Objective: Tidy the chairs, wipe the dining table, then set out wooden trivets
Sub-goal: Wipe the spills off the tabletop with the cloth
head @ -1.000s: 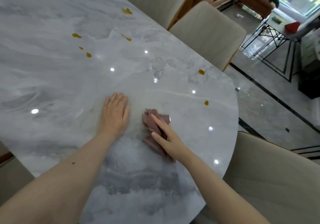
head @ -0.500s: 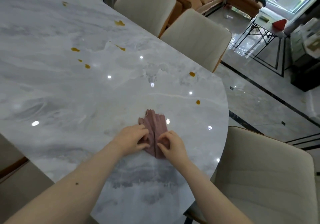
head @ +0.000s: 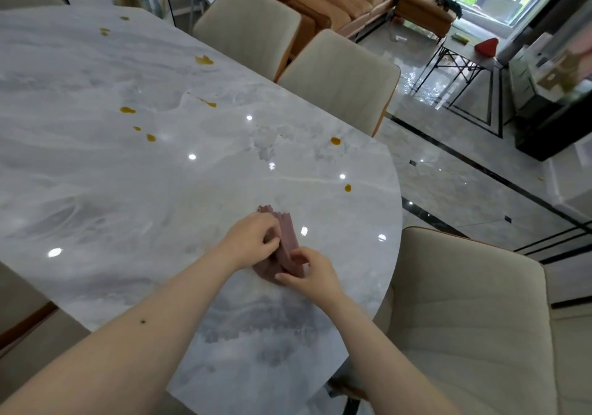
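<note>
Grey marble worktop [head: 128, 190], amber spots [head: 335, 140] up-right of crumpled mauve cloth [head: 286, 241]; left hand [head: 253, 238], right hand [head: 312, 273] fingers both pinching it.

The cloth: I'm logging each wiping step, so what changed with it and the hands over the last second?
The left hand left the marble and now pinches the cloth with the right hand, gathering it into a bunch. The amber spills on the table remain unwiped.
</note>
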A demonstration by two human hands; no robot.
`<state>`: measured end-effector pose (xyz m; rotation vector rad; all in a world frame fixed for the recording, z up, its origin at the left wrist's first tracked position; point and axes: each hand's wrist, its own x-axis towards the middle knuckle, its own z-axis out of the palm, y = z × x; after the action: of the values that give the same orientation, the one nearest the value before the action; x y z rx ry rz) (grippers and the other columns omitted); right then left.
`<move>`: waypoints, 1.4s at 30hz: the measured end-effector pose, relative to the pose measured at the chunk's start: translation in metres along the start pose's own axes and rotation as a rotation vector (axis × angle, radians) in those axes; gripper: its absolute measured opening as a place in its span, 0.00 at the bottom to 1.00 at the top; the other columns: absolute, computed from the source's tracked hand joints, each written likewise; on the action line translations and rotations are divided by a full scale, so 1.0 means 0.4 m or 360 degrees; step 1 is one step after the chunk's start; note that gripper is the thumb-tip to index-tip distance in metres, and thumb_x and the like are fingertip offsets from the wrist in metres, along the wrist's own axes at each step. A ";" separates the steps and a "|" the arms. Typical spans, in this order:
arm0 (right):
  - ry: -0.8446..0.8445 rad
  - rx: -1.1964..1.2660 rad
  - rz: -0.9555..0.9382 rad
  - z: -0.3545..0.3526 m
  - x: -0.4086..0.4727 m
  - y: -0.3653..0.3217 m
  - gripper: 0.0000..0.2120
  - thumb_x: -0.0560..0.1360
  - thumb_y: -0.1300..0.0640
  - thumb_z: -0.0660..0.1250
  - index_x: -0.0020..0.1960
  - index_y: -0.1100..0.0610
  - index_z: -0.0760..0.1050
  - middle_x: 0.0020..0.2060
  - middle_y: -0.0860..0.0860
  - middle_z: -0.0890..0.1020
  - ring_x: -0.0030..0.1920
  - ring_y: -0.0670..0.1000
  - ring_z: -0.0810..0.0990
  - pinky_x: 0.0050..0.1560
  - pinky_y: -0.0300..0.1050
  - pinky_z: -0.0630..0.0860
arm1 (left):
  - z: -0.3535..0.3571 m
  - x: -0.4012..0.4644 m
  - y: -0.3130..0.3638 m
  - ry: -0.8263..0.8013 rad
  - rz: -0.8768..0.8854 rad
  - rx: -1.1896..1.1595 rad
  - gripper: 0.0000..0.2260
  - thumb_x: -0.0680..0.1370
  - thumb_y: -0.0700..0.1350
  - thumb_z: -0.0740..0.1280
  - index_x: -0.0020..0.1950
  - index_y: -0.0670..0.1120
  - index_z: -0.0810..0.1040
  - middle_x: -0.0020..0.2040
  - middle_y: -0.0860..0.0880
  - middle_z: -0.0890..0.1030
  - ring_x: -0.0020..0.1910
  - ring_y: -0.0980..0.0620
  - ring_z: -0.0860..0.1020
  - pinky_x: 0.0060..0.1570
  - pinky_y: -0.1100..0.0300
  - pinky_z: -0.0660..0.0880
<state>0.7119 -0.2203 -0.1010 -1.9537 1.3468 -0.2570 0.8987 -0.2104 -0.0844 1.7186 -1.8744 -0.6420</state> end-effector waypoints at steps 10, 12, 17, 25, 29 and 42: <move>0.0519 0.0023 0.0133 -0.088 0.003 -0.059 0.03 0.74 0.56 0.67 0.46 0.53 0.79 0.41 0.48 0.83 0.43 0.50 0.80 0.45 0.46 0.76 | -0.055 0.073 0.109 0.0227 -0.0090 -0.0304 0.03 0.80 0.38 0.58 0.49 0.44 0.68 0.40 0.45 0.75 0.40 0.45 0.74 0.42 0.54 0.68; 0.0534 -0.0090 0.0191 -0.116 0.016 -0.067 0.03 0.74 0.56 0.66 0.46 0.52 0.78 0.41 0.48 0.82 0.44 0.51 0.80 0.44 0.45 0.75 | -0.062 0.080 0.118 0.0299 -0.0103 -0.0363 0.05 0.80 0.36 0.57 0.47 0.46 0.66 0.39 0.47 0.74 0.39 0.47 0.73 0.39 0.58 0.65; 0.0569 -0.0338 0.0321 -0.149 0.032 -0.079 0.07 0.73 0.56 0.65 0.51 0.53 0.78 0.49 0.51 0.79 0.50 0.53 0.78 0.47 0.45 0.74 | -0.074 0.104 0.154 0.0406 -0.0084 -0.0458 0.06 0.80 0.35 0.58 0.47 0.46 0.68 0.41 0.44 0.75 0.41 0.47 0.73 0.40 0.62 0.64; 0.0704 -0.0050 0.0342 -0.231 0.099 -0.128 0.10 0.77 0.60 0.61 0.55 0.58 0.78 0.48 0.58 0.83 0.51 0.58 0.80 0.50 0.48 0.76 | -0.151 0.143 0.171 0.0599 0.0034 -0.0400 0.06 0.80 0.37 0.57 0.46 0.45 0.69 0.42 0.46 0.74 0.42 0.47 0.72 0.43 0.58 0.66; 0.0908 0.0169 0.0144 -0.298 0.132 -0.170 0.07 0.78 0.62 0.61 0.51 0.59 0.78 0.43 0.54 0.81 0.45 0.53 0.79 0.45 0.43 0.73 | -0.207 0.164 0.195 0.0785 0.0088 -0.0476 0.06 0.81 0.37 0.56 0.46 0.46 0.68 0.42 0.48 0.73 0.41 0.51 0.71 0.41 0.64 0.66; 0.0221 -0.0613 0.0485 -0.106 -0.032 0.045 0.05 0.75 0.58 0.59 0.47 0.56 0.74 0.45 0.54 0.81 0.46 0.56 0.79 0.42 0.43 0.71 | -0.011 0.036 0.042 -0.0256 -0.0193 -0.0138 0.05 0.80 0.37 0.61 0.53 0.39 0.75 0.51 0.41 0.79 0.50 0.46 0.77 0.44 0.62 0.65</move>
<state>0.6704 -0.2318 -0.0800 -2.0240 1.8729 0.0179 0.8880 -0.2231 -0.0692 1.7804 -1.8291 -0.9200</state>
